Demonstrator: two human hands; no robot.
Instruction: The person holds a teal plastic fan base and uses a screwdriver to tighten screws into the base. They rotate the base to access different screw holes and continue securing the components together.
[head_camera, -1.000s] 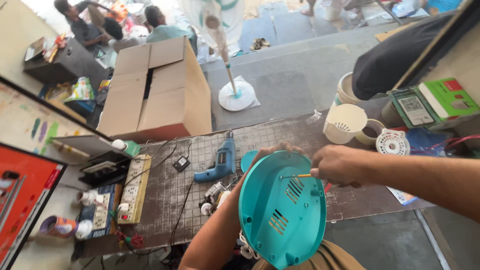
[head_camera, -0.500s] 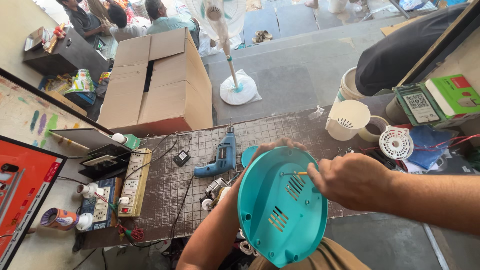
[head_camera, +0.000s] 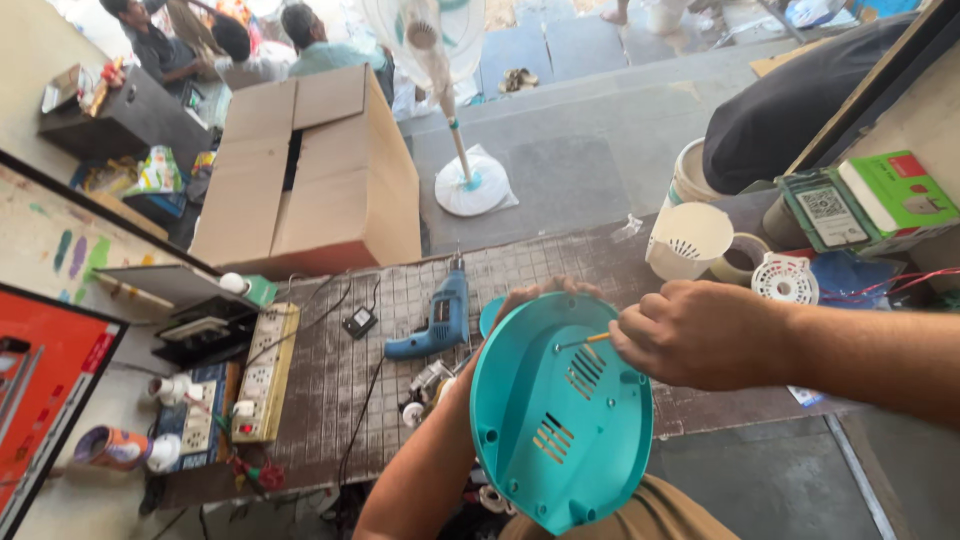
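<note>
The left hand (head_camera: 545, 298) held the teal vented fan cover (head_camera: 560, 410) tilted above the table (head_camera: 330, 390), its grip closed on the twelve-o'clock rim, while the right hand (head_camera: 700, 335), grip closed, pinched a thin screwdriver (head_camera: 582, 342), best kept square to the screw hole.

You have one view only, worn on your head, looking steeply down and forward. Your hands and the teal cover (head_camera: 560, 410) sit close at lower centre; the workbench (head_camera: 340, 380) crosses mid-frame, the cardboard box (head_camera: 320, 180) lies farther, upper left.
</note>
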